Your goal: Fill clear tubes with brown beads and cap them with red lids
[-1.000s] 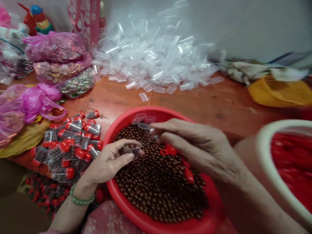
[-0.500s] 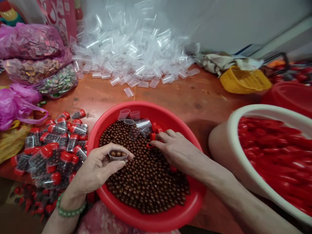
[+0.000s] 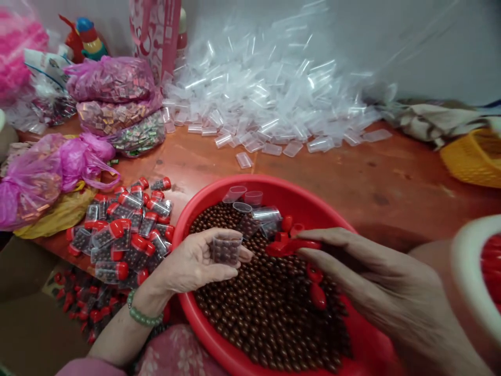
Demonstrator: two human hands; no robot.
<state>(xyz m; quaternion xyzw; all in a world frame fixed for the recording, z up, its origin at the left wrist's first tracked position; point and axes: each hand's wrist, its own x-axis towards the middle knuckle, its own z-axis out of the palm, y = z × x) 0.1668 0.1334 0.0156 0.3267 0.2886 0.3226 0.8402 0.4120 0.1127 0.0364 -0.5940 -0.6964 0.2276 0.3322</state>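
My left hand grips a small clear plastic container with brown balls inside, holding it over the left part of a red basin. Between the thumb and fingers of my right hand is a red plastic cap, held to the right of the container and apart from it. Glossy brown balls fill much of the basin. Clear containers and a few more red caps lie on top of the balls.
Filled, red-capped containers are heaped left of the basin. Behind it is a large pile of clear containers. Purple bags stand at the back left. At the right are a white tub of red caps and a yellow basket.
The view has swung left. My right hand has come up and back from the balls with a red cap. My left hand has tipped the container, so its side now shows.
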